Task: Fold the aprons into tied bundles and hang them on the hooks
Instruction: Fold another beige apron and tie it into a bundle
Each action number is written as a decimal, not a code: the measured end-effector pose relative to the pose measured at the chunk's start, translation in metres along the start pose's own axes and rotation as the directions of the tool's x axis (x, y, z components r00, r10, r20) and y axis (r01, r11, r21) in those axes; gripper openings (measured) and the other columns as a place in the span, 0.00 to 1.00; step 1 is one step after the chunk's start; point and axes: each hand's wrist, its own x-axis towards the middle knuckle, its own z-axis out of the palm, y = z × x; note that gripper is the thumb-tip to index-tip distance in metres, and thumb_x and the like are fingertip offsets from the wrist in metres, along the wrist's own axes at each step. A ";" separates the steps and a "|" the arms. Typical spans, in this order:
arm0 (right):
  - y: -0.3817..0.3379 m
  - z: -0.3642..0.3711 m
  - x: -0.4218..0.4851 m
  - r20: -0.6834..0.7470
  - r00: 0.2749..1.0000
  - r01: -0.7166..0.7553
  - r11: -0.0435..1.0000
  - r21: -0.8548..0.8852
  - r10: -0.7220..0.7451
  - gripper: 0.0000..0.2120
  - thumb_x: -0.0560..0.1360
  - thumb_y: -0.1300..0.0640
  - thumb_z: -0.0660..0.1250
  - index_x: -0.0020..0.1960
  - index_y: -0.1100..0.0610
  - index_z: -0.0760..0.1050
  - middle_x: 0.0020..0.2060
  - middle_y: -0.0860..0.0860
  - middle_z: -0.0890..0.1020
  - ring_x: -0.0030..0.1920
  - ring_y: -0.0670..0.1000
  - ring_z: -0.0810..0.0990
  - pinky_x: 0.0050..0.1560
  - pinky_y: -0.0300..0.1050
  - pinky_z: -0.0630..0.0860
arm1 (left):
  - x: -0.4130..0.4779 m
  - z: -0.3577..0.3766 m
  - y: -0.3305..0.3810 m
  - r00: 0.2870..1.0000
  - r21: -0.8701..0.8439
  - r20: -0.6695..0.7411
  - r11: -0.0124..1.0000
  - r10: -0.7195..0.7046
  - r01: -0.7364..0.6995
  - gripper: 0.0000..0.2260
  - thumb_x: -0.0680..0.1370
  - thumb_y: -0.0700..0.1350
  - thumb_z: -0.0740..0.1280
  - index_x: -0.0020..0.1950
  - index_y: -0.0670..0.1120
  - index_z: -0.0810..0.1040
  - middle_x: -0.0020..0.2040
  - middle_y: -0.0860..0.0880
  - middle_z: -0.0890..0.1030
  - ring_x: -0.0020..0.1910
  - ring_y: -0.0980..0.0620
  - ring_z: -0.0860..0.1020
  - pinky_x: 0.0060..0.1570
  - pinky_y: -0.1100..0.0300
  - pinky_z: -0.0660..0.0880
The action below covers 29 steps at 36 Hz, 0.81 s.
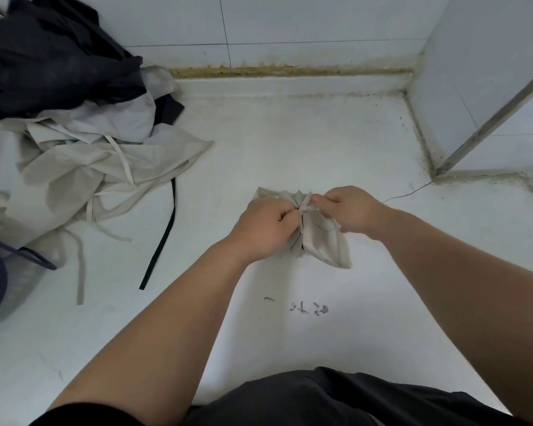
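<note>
On surface [290,142], L hand [265,224], R hand [350,210] pinch apron tie [304,207], mostly hidden.

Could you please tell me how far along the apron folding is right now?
One beige apron is already folded into a bundle. The left hand and right hand pinch its strap at the middle, tying it. The pile of loose beige and dark aprons beside it is still unfolded, and no hook is in view, so hanging remains too.
</note>
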 end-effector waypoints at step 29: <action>-0.007 -0.022 -0.065 -0.363 0.932 0.116 0.957 0.266 -0.012 0.14 0.77 0.52 0.65 0.36 0.57 0.72 0.28 0.48 0.71 0.29 0.48 0.69 0.29 0.38 0.63 | -0.014 -0.020 0.036 0.845 -0.994 0.047 0.061 -0.533 0.094 0.06 0.80 0.37 0.61 0.44 0.42 0.75 0.31 0.48 0.77 0.29 0.54 0.77 0.35 0.62 0.79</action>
